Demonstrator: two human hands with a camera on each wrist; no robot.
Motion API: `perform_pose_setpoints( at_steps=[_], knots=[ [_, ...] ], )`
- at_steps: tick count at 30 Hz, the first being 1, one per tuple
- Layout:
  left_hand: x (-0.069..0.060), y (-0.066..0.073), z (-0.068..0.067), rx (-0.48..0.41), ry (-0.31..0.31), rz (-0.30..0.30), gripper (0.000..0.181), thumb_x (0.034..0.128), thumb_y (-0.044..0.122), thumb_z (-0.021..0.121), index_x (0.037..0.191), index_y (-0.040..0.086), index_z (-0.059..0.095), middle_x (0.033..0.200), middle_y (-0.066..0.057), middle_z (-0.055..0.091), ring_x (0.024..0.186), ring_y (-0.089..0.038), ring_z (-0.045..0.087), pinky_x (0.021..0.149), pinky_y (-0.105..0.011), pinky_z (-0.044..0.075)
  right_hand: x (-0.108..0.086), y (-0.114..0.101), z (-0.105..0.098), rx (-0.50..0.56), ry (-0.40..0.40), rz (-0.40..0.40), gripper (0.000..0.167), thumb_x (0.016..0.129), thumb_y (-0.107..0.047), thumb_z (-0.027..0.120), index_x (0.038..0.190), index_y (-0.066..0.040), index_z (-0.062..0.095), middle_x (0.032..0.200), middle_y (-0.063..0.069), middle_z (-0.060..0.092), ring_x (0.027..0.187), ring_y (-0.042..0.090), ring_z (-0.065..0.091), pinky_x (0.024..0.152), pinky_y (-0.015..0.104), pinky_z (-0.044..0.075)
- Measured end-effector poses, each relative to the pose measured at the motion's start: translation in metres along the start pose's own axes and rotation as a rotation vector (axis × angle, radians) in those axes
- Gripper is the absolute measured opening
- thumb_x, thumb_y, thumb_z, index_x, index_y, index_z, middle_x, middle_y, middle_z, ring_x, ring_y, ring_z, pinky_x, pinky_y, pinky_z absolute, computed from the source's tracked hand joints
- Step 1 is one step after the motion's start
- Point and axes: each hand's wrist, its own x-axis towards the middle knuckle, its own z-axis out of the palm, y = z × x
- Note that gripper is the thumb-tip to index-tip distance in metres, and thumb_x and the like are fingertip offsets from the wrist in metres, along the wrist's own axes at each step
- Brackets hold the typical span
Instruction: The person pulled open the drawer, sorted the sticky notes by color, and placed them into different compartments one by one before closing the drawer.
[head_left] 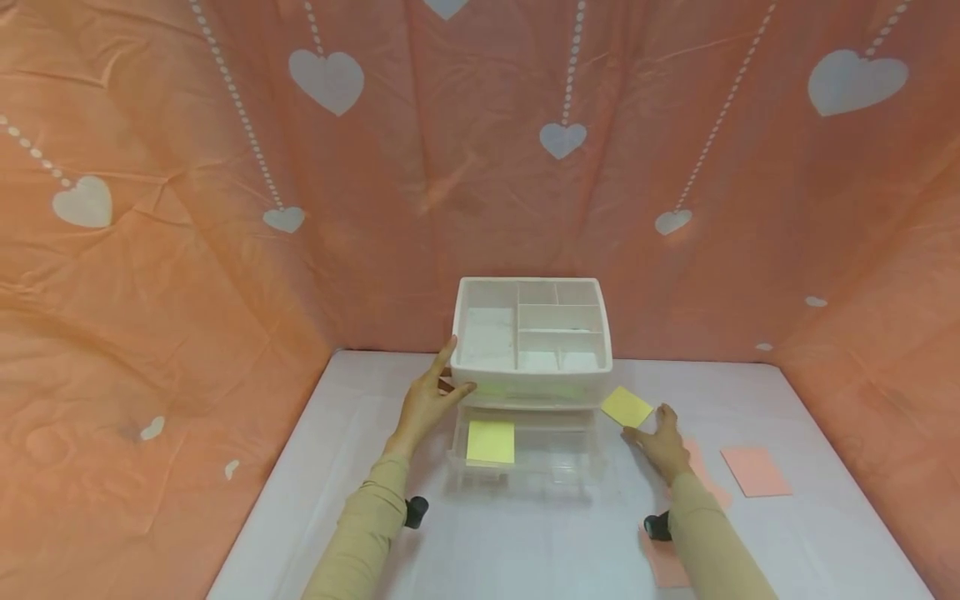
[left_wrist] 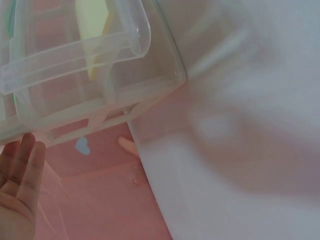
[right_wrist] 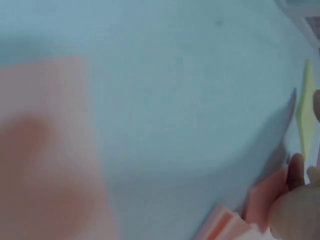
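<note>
A white plastic drawer organizer (head_left: 532,372) stands at the back of the table, its top tray divided into compartments. Its clear lower drawer (head_left: 555,467) is pulled out, with a yellow sticky note pad (head_left: 491,442) inside at the left. My left hand (head_left: 426,404) touches the organizer's left side, thumb at the front; in the left wrist view its fingers (left_wrist: 31,165) look straight. To the right of the organizer lies another yellow sticky note pad (head_left: 627,407). My right hand (head_left: 663,442) is at that pad's near edge, thumb and fingers spread apart; contact is unclear.
Pink sticky note pads lie on the white table (head_left: 360,467) at the right: one pink pad (head_left: 755,472) by itself, another pink pad (head_left: 663,562) under the right forearm, and pink paper (head_left: 705,475) beside the right hand. A peach curtain (head_left: 480,167) with white hearts surrounds the table.
</note>
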Motion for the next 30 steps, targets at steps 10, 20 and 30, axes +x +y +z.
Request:
perform_pose_setpoints(
  at_steps=[10,20,30],
  knots=[
    [0.002,0.0,0.0,-0.006,-0.002,0.008,0.082,0.0825,0.035,0.07,0.144,0.048,0.018,0.106,-0.013,0.065,0.082,-0.022,0.066,0.074,-0.034,0.055,0.006,-0.005,-0.007,-0.043,-0.08,-0.002,0.109,0.085,-0.027,0.064,0.143,-0.002,-0.024,0.153,0.027,0.001,0.136,0.054,0.002,0.106,0.07,0.003],
    [0.0,0.0,0.0,-0.014,0.009,-0.012,0.083,0.0815,0.035,0.071,0.144,0.05,0.018,0.106,-0.012,0.064,0.082,-0.021,0.066,0.074,-0.034,0.055,0.007,-0.005,0.011,-0.152,0.118,-0.019,0.117,0.075,-0.045,0.072,0.147,0.0,-0.01,0.141,0.029,0.028,0.123,0.052,0.031,0.091,0.064,0.026],
    [-0.001,0.001,0.0,-0.023,0.003,-0.018,0.082,0.0818,0.035,0.071,0.144,0.05,0.019,0.107,-0.012,0.065,0.083,-0.022,0.066,0.074,-0.035,0.055,0.005,-0.002,0.025,-0.121,0.216,-0.015,0.11,0.078,-0.036,0.071,0.147,-0.002,-0.008,0.141,0.026,0.028,0.114,0.047,0.032,0.089,0.061,0.022]
  ],
)
